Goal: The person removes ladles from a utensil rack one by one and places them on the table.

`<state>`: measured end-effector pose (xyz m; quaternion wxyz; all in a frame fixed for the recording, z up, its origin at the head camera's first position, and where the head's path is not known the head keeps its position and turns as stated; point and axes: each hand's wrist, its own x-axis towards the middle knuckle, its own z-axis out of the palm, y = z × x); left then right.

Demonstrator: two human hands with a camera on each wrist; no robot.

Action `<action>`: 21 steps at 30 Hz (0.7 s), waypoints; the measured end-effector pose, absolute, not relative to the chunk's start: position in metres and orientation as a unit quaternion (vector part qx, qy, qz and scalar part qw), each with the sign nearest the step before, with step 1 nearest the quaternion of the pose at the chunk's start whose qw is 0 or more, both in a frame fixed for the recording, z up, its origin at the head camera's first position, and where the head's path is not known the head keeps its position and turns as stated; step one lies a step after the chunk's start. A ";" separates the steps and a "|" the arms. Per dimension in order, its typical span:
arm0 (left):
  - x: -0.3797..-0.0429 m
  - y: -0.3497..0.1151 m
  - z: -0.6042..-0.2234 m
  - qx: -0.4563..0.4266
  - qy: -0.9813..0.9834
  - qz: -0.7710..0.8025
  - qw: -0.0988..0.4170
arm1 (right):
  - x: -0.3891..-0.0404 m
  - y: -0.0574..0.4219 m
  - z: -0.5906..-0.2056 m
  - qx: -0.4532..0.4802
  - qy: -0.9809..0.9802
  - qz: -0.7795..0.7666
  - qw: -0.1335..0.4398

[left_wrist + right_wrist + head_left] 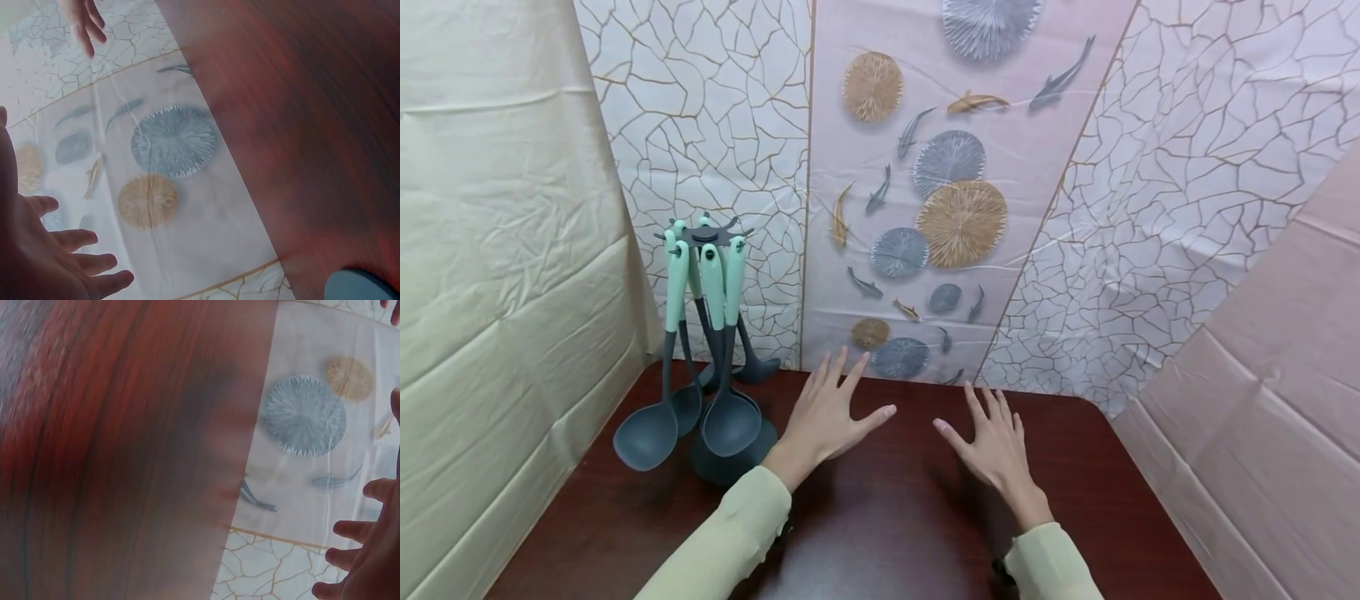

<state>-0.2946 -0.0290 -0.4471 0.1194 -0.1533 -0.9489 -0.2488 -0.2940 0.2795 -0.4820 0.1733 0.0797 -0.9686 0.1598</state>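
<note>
So there's one hanging set of dark grey, plastic-looking utensils with mint-green handles [712, 287], sitting toward the table's back left corner. I count three handles up front plus more tucked behind; they overlap too much for a solid total. Five dark heads [646, 437] show, the two nearest being big and rounded. Long axis is basically upright: handles up top, heads pointing down, with the front left one angling its head toward the table's left edge. They hang off one dark grey spoked rack [706, 235].

Two bare hands, both totally released, fingers spread. The left hand [829, 417] is just right of the set, fingertips toward the table's back edge, thumb pointing right. The right hand [996, 446] is well apart from it over the right half, also aimed at the back edge, thumb angled left. Two pale cream sleeves [722, 533] come in from the front.

Underneath is one glossy red-brown wood-look table [880, 517]. Behind its back edge hangs one pinkish printed panel [850, 167] with five grey-blue discs [900, 252] and three gold ones [962, 225].
</note>
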 end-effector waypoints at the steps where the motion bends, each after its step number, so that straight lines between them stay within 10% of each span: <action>1: -0.294 -0.027 -0.446 -0.154 -0.947 -0.256 0.120 | -0.294 0.278 -0.482 0.081 -0.968 0.160 0.174; 21: -0.273 -0.036 -0.422 -0.167 -0.911 -0.329 0.184 | -0.296 0.265 -0.472 0.091 -0.955 0.224 0.172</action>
